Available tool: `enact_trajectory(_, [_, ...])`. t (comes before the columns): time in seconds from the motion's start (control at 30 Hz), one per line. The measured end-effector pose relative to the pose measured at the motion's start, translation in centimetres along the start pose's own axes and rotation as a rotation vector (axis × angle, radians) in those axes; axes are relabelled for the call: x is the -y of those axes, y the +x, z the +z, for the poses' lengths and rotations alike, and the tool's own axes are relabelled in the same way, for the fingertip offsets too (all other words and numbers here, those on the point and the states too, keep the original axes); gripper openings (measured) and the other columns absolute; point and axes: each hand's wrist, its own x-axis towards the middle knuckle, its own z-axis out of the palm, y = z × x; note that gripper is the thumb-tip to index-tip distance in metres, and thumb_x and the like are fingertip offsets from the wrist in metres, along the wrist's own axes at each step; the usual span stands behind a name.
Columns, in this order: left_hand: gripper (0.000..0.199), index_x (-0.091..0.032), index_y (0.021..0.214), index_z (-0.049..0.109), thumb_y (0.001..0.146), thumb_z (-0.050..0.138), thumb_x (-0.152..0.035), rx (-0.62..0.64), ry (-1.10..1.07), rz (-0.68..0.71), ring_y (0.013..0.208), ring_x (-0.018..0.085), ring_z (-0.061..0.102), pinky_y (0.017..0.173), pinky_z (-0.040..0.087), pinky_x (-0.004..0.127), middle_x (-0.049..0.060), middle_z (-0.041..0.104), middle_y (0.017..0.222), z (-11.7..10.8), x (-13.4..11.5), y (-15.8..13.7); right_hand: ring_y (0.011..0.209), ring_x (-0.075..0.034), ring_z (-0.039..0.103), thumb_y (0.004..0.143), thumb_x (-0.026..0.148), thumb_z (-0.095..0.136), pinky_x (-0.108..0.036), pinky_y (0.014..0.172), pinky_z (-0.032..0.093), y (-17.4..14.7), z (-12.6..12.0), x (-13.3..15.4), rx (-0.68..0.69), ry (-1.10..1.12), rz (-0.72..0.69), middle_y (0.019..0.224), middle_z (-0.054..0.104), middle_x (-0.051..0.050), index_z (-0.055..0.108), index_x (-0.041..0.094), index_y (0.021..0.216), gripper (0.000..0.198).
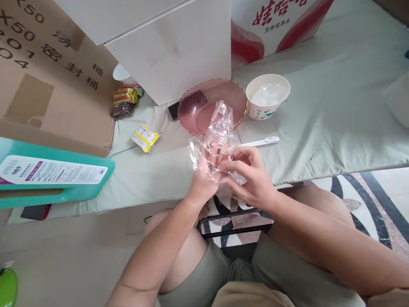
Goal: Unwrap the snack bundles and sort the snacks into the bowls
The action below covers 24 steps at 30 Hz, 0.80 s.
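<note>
A crumpled clear plastic bag (221,119) with small reddish-pink pieces inside is held over the front part of the bench. My left hand (205,184) is closed round its lower left side, its fingers partly covered by the film. From the right, my right hand (254,179) pinches the bag's edge between thumb and fingers. Just behind the bag lies a pink ribbed glass plate (190,104) with a scalloped rim. To its right stands a paper bowl (262,111) with clear plastic in it. A white plastic handle (263,142) shows beyond my right hand.
On the left are a yellow-and-white packet (145,138), several small wrapped snacks (126,96), a cardboard box (60,94) and a green jug (102,175). A white box (179,51) and a red-and-white carton (271,38) stand behind. Cloth (338,106) covers the bench.
</note>
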Motion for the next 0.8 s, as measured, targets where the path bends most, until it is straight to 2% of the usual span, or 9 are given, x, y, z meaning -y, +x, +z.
enact_trajectory(0.1, [0.051,-0.024,0.113,0.061,0.073,0.087,-0.041,-0.028,-0.004,0.028,0.109,0.025,0.069,0.095,0.056,0.037,0.004,0.072,0.112,-0.1,-0.4,0.1,0.084,-0.019,0.06,0.093,0.023,0.058,-0.038,0.076,0.051,0.5,-0.9,-0.2,-0.067,0.097,0.101,0.09,0.059,-0.004,0.065,0.028,0.091,0.009])
enact_trajectory(0.23, [0.053,-0.025,0.114,0.063,0.07,0.087,-0.042,-0.022,-0.107,-0.069,0.11,0.024,0.069,0.089,0.057,0.033,0.003,0.073,0.112,-0.8,-1.6,0.6,0.059,-0.014,0.051,0.092,0.029,0.059,-0.031,0.059,0.044,1.5,-2.5,-2.3,-0.247,0.363,0.449,0.067,0.053,0.003,0.057,0.027,0.087,0.006])
enact_trajectory(0.37, [0.045,-0.028,0.114,0.063,0.076,0.08,-0.045,-0.022,-0.156,-0.097,0.096,0.02,0.07,0.079,0.058,0.031,0.0,0.072,0.103,-1.8,-2.7,0.7,0.06,-0.015,0.051,0.079,0.027,0.067,-0.03,0.054,0.04,3.1,-5.0,-4.9,-0.523,0.415,0.662,0.07,0.051,0.002,0.055,0.027,0.085,0.013])
enact_trajectory(0.43, [0.043,-0.028,0.114,0.062,0.077,0.078,-0.044,-0.043,-0.159,-0.08,0.094,0.019,0.069,0.08,0.057,0.031,0.0,0.072,0.103,-2.1,-2.9,0.8,0.07,-0.017,0.057,0.068,0.015,0.067,-0.032,0.057,0.041,3.6,-6.4,-5.1,-0.815,0.357,0.579,0.08,0.054,-0.001,0.058,0.027,0.081,0.02])
enact_trajectory(0.5, [0.044,-0.027,0.114,0.061,0.077,0.08,-0.043,-0.08,-0.129,-0.037,0.1,0.019,0.069,0.086,0.056,0.031,0.001,0.071,0.108,-2.2,-2.8,0.8,0.076,-0.019,0.058,0.068,0.008,0.062,-0.035,0.063,0.043,3.6,-7.2,-4.0,-1.006,0.276,0.314,0.083,0.054,-0.002,0.059,0.028,0.08,0.024])
enact_trajectory(0.57, [0.046,-0.027,0.115,0.061,0.076,0.082,-0.041,-0.102,-0.063,0.022,0.111,0.02,0.066,0.095,0.053,0.032,0.002,0.07,0.115,-2.2,-2.3,0.8,0.067,-0.019,0.053,0.078,0.01,0.056,-0.038,0.068,0.045,2.8,-6.5,-2.1,-0.91,0.246,0.125,0.073,0.049,-0.001,0.06,0.03,0.085,0.021])
enact_trajectory(0.6, [0.047,-0.027,0.116,0.061,0.076,0.082,-0.041,-0.104,-0.024,0.05,0.116,0.021,0.065,0.099,0.051,0.033,0.003,0.07,0.119,-2.1,-1.9,0.9,0.062,-0.017,0.052,0.081,0.012,0.055,-0.037,0.065,0.046,2.3,-5.7,-1.2,-0.795,0.256,0.107,0.071,0.049,-0.001,0.06,0.029,0.086,0.019])
enact_trajectory(0.7, [0.049,-0.027,0.12,0.059,0.079,0.081,-0.043,-0.074,0.067,0.097,0.122,0.024,0.062,0.107,0.047,0.037,0.005,0.068,0.124,-1.8,-0.6,1.0,0.094,-0.023,0.064,0.086,0.028,0.064,-0.04,0.077,0.055,0.8,-2.0,0.6,-0.211,0.338,0.37,0.104,0.062,-0.006,0.056,0.028,0.117,0.032])
enact_trajectory(0.8, [0.056,-0.028,0.127,0.053,0.08,0.079,-0.046,-0.046,0.091,0.076,0.121,0.026,0.064,0.107,0.048,0.04,0.006,0.067,0.127,-1.2,0.2,1.0,0.12,-0.031,0.059,0.083,0.047,0.069,-0.048,0.09,0.058,0.2,1.0,0.2,0.027,0.407,0.595,0.128,0.058,-0.015,0.041,0.022,0.139,0.068])
